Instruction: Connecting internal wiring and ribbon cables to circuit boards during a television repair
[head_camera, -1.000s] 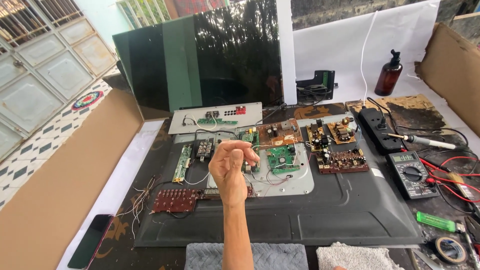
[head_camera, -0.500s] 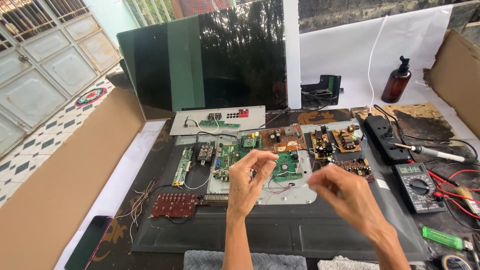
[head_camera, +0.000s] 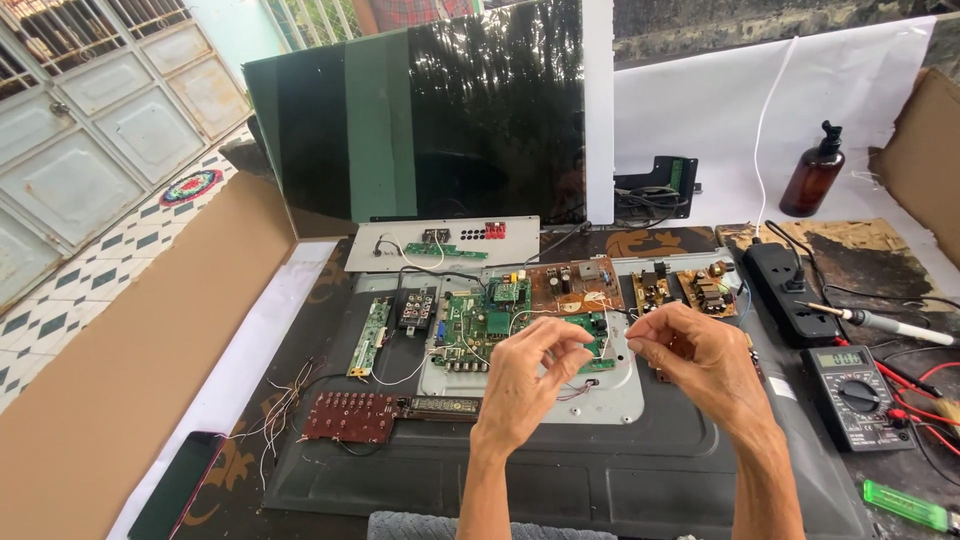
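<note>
Right hand has come in since a second ago; both hands now meet fingertip to fingertip above the green main board on the opened TV back. Left hand pinches something tiny, can't tell what. Board untouched.

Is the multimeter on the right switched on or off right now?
Cannot tell for certain. The multimeter lies flat, face up, beside the black power strip; its display looks pale, but no digits can be made out.
</note>
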